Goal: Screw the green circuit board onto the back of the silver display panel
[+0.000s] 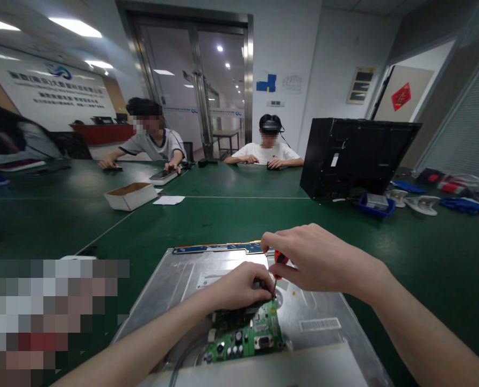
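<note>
My right hand [312, 258] grips a screwdriver [280, 258] with a red and black handle, its thin shaft pointing down. The tip meets the upper right corner of a green circuit board [247, 333], close to my left fingertips. My left hand [241, 287] rests over the board's upper edge with fingers curled and pressed together; what they pinch, if anything, is hidden. Beneath both hands lies a silvery metal display panel [320, 306] with a narrow blue circuit strip [215, 249] along its far edge. A grey cable runs from the board's left side.
A black monitor [356, 156] stands at the right, beside a blue tray [377, 206]. An open cardboard box [130, 196] and white paper [169, 200] lie left of centre on the green table [223, 215]. Two people [152, 140] work across it; another sits far left.
</note>
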A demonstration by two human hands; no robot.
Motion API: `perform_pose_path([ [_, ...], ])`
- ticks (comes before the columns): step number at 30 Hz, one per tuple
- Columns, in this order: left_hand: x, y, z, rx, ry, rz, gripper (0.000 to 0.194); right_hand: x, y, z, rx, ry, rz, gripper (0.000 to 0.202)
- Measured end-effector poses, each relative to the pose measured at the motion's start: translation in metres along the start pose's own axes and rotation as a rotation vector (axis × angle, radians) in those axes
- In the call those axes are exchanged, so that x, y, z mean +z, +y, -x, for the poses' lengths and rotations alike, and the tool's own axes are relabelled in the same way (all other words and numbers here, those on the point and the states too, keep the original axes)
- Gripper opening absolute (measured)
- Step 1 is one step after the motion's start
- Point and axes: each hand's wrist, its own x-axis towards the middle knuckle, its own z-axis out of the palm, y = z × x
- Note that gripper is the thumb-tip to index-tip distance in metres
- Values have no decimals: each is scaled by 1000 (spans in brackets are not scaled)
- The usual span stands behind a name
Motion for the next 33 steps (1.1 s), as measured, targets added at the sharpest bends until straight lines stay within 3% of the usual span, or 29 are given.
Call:
perform_pose_path([
  [17, 0, -2, -1, 3, -22, -22, 14, -4, -3, 4, -29, -29, -55, 25],
  [26, 0, -2, 0, 6, 1, -6, 12, -2, -1, 2, 34, -9, 17, 17],
  [33, -2, 0, -1, -6, -16, -17, 16, -4, -2, 3, -33, -18, -65, 18],
])
